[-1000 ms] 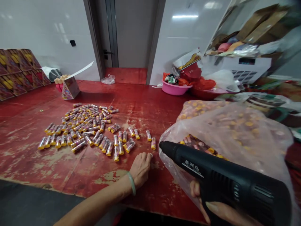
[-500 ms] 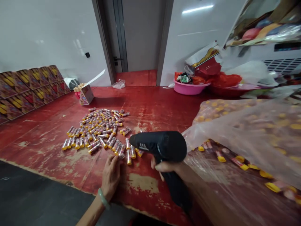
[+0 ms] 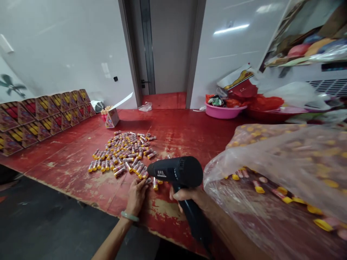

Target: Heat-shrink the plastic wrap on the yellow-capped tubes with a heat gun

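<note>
A black heat gun (image 3: 177, 171) is gripped by the handle in my right hand (image 3: 189, 196), its nozzle pointing left over the near edge of a pile of small clear tubes with yellow caps (image 3: 124, 150). My left hand (image 3: 137, 196), with a pale green bangle at the wrist, rests on the red tabletop (image 3: 173, 139). Its fingertips touch a tube at the near side of the pile, just below the nozzle. Part of the tube is hidden by the fingers and the gun.
At right lies a large translucent plastic bag (image 3: 284, 155) of yellow-capped tubes. A pink basin (image 3: 225, 112) stands behind it. Stacked display boxes (image 3: 40, 115) line the left, with an open white box (image 3: 112, 117) near the wall.
The view has shifted, so most things appear lower and farther right. My left fingers have come closer to the nozzle and onto a tube. The heat gun stays in my right hand.
</note>
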The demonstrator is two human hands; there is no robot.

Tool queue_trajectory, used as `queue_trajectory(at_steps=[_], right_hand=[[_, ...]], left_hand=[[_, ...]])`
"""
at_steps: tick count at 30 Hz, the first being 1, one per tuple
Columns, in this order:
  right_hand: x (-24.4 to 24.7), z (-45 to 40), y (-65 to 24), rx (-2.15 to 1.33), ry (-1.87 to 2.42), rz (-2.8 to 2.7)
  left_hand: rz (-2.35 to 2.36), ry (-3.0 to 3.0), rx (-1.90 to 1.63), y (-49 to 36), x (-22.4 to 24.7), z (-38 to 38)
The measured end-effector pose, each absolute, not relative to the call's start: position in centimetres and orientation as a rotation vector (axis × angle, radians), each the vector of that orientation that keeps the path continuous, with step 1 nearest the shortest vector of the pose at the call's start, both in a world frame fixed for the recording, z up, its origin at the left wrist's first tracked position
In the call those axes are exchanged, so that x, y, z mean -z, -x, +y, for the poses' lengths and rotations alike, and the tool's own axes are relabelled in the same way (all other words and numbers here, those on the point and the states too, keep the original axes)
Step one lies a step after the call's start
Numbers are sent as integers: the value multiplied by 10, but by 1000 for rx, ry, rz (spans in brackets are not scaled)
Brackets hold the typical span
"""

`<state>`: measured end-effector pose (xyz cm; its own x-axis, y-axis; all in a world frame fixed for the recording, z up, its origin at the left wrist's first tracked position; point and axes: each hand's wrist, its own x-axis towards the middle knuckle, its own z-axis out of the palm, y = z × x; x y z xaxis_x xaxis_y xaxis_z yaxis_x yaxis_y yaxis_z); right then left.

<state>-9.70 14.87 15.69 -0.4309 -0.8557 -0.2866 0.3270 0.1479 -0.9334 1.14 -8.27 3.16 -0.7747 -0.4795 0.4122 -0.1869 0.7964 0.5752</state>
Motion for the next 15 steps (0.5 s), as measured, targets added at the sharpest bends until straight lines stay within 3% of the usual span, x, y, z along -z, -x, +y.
queue_trajectory(at_steps=[6,10,15], right_hand=[[-160,165,84,1494,560,1418],[-166,179,78,1530,597,1424],[-173,177,67,1541,663,1401]], left_hand=[[-2301,-449,649,-26,-32,-87],[-2190,-483,510,-74,-35,-42],[-2812,48,749,-112,-36,50]])
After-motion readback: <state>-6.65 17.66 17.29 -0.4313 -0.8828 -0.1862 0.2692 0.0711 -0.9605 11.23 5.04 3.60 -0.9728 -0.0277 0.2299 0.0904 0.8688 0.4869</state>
